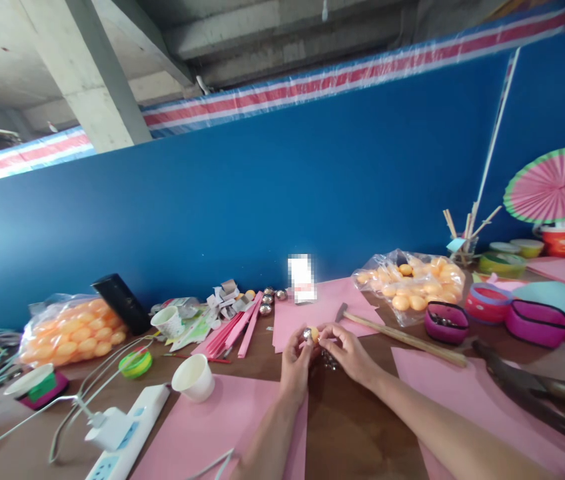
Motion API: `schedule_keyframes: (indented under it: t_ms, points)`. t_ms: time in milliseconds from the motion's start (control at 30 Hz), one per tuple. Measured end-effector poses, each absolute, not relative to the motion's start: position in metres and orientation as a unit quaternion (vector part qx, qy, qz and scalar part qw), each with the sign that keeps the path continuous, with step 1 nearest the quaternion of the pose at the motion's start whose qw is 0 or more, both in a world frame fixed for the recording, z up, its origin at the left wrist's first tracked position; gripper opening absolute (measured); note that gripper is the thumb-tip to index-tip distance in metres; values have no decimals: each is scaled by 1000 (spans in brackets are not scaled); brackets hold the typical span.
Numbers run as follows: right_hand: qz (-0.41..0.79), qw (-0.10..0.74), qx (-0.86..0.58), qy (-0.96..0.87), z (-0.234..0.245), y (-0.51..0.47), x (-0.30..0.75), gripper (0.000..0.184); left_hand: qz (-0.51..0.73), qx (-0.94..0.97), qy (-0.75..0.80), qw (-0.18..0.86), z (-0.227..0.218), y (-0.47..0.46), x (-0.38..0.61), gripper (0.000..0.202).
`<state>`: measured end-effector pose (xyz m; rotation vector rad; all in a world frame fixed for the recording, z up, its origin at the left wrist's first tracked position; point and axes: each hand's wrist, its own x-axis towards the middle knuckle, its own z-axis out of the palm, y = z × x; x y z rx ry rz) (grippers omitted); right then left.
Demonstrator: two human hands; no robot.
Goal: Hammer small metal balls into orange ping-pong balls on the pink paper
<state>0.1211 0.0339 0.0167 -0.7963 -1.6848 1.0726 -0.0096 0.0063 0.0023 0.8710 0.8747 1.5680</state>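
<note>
Near the table's middle, my left hand [296, 360] has its fingers closed round a small orange ball [314, 333], which shows a shiny silver patch on its left side. My right hand [346, 352] is pinched at the ball's right side; whatever tiny piece lies between its fingertips is too small to name. Just below the fingers is a small heap of silver bits [330, 361] on the brown table. Beyond my hands, several silver-covered balls [266, 304] sit beside a pink sheet [330, 300].
Plastic bags of orange balls stand at left [75, 330] and right [412, 283]. A hammer [402, 335] lies right of my hands, near large dark-handled shears [527, 383] and purple containers [537, 323]. At left are a white paper cup [193, 378] and a power strip [130, 437].
</note>
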Motion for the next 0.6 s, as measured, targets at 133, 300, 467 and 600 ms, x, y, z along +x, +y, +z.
schedule_keyframes:
  t_ms: [133,300,467,600]
  points:
    - [433,477,-328,-691,16,34,121,18,655,366,381,540,5,6,-9,49]
    - [445,480,-327,-681,16,36,122,17,654,380,395,522,7,4,-9,41]
    - [459,474,-337,-672,18,36,123,18,643,375,402,533,8,4,-9,45]
    - [453,471,-343,-675,20,35,123,19,642,374,394,541,7,4,-9,49]
